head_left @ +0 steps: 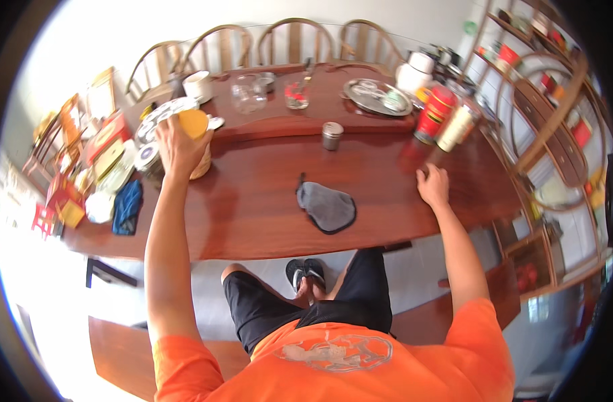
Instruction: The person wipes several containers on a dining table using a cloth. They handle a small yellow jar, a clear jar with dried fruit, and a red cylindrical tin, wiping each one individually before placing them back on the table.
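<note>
My left hand [175, 149] is closed around a round yellow-orange object [194, 124], perhaps a lid or cup, above the table's left side. Just below it stands a tan cylinder [202, 165], partly hidden by the hand; whether the two are joined I cannot tell. On the right part of the tabletop rests my right hand [435, 185], its fingers curled in and nothing visible in them. A grey cloth pouch [326, 205] with dark edging lies between my arms. Beyond the pouch stands a small metal-topped jar [332, 135].
Along the raised back ledge are a white mug [198, 87], a glass pitcher [248, 94], a red-patterned glass [296, 96] and a metal tray [377, 98]. A red canister [435, 114] and a cream canister [458, 125] stand right. Left are a blue cloth [127, 208] and boxes.
</note>
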The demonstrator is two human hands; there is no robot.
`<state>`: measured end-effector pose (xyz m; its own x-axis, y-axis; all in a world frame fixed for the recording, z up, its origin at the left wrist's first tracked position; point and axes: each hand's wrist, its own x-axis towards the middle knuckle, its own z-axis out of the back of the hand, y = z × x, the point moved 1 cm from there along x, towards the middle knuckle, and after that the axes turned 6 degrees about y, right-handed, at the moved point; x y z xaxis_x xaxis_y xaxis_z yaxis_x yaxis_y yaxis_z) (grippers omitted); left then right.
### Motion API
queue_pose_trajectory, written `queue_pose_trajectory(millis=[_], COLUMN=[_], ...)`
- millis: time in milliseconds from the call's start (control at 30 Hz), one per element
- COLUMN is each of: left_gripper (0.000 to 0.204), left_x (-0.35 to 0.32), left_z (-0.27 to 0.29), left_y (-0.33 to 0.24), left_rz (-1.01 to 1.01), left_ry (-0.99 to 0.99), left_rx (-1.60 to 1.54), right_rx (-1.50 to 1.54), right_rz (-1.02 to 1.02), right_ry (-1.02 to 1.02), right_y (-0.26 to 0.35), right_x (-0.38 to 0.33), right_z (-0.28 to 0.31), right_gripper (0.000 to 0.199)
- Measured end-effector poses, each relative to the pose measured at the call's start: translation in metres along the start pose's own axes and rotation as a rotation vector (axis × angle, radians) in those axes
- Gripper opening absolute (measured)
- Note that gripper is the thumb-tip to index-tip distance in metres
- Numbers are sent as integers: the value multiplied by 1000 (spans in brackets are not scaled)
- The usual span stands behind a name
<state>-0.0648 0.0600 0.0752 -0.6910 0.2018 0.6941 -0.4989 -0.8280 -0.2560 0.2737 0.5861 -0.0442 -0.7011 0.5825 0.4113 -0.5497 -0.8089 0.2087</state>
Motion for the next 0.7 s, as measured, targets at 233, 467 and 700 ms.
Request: queue_pose_trajectory(millis=[233,467,700], left_gripper=[90,100,117], left_x=[-35,-84,-116], left_z=[29,40,7], left_y=[-145,-286,-294], left_rz=[-194,-336,-731], left_ry=[21,322,475], left_rx=[-465,-964,-801], right_rx=[562,734,901], right_rz=[166,294,12], right_ry=[-49,-58,-116], right_y=[96,183,100], right_x=[-37,-71,-78], right_z=[28,78,89], right_gripper=[89,134,105])
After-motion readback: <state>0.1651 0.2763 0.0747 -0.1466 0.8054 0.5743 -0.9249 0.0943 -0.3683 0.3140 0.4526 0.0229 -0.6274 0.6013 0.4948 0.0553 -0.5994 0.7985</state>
